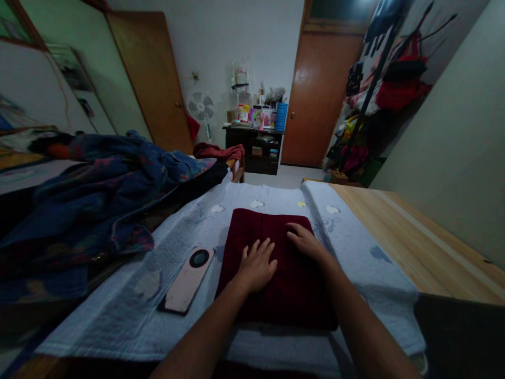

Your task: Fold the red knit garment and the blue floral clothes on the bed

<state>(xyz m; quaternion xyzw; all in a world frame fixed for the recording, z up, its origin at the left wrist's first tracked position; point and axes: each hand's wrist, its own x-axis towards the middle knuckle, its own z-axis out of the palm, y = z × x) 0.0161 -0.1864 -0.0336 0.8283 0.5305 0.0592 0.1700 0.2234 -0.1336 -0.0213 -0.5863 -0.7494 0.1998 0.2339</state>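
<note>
A dark red folded cloth [284,300], perhaps a garment, lies flat on a pale blue patterned bedspread [371,295]. My left hand [258,266] rests on the middle of it, palm down with fingers spread. Toward its upper right edge, my right hand [303,239] lies on the fabric, fingers stretched out and slightly bent. Neither hand grips anything. To the left of the cloth, apart from it, is a pink phone [185,287] with a round black camera ring, back side up.
Rumpled blue patterned clothing [130,163] is heaped on the left. A bare wooden board [394,226] extends along the right. Beyond the bed stand a dark cabinet [252,163] with items on it, a white fan [201,108] and a rack of hanging bags [406,79].
</note>
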